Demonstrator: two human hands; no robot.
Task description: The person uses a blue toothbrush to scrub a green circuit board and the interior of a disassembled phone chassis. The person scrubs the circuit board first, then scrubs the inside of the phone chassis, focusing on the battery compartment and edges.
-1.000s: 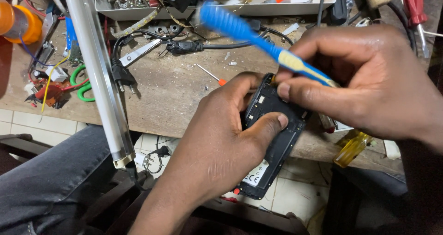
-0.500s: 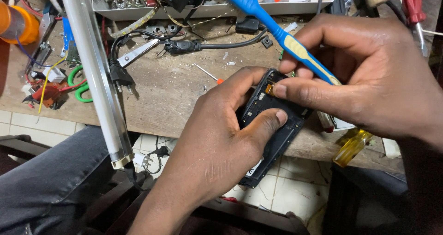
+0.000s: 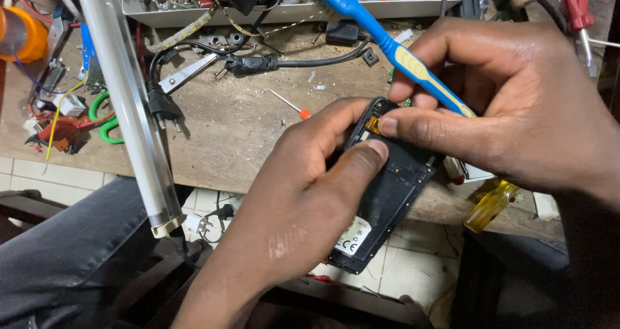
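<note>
My left hand (image 3: 290, 213) holds the black phone (image 3: 387, 193) with its back cover off, fingers closed around it, thumb pressed flat across the open back. The phone hangs tilted over the front edge of the worktop (image 3: 239, 135), its lower end out above the tiled floor (image 3: 400, 271) and my knee. My right hand (image 3: 516, 109) comes in from the right, forefinger tip pushed against the phone's top corner by a small orange-brown part; I think thumb and finger pinch there, but the contact is too small to be sure. That same hand's fingers clasp a blue toothbrush (image 3: 381, 35), its handle slanting up and away over the worktop.

A pale tube lamp (image 3: 126, 103) leans across the left, its capped end just past the worktop edge. Between it and my hands lies bare wood, with only a little red-tipped pin (image 3: 290, 104) and a black plug (image 3: 161, 103). A yellow screwdriver handle (image 3: 487, 203) pokes over the edge at the right.
</note>
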